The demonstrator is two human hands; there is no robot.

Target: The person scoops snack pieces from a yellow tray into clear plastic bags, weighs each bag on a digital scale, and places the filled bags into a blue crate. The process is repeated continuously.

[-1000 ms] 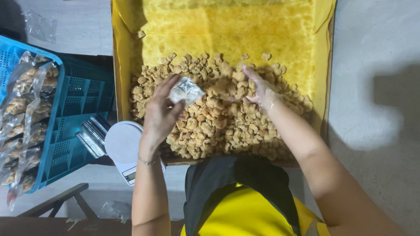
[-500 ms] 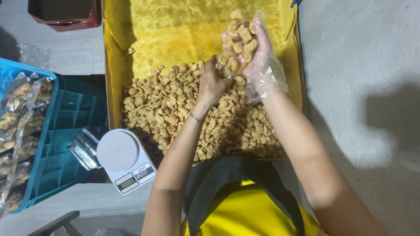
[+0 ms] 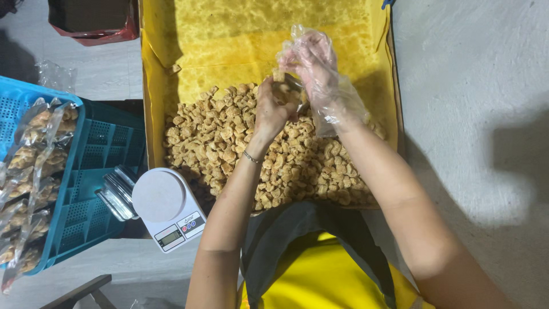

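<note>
A large box lined with yellow paper holds a heap of golden-brown fried snack pieces. My left hand is raised over the heap, closed around a small clear plastic bag that it mostly hides. My right hand, in a loose clear plastic glove, is just above and right of it. Its fingers are bunched at the bag's mouth with a snack piece at their tips. The two hands touch.
A white digital kitchen scale sits left of the box beside a stack of empty clear bags. A blue plastic crate at far left holds several filled snack bags. A red box stands at top left.
My right hand scooped a handful of snacks from the heap and lifted it. Both hands have come together over the back of the heap, and the handful has shrunk to a few pieces.
</note>
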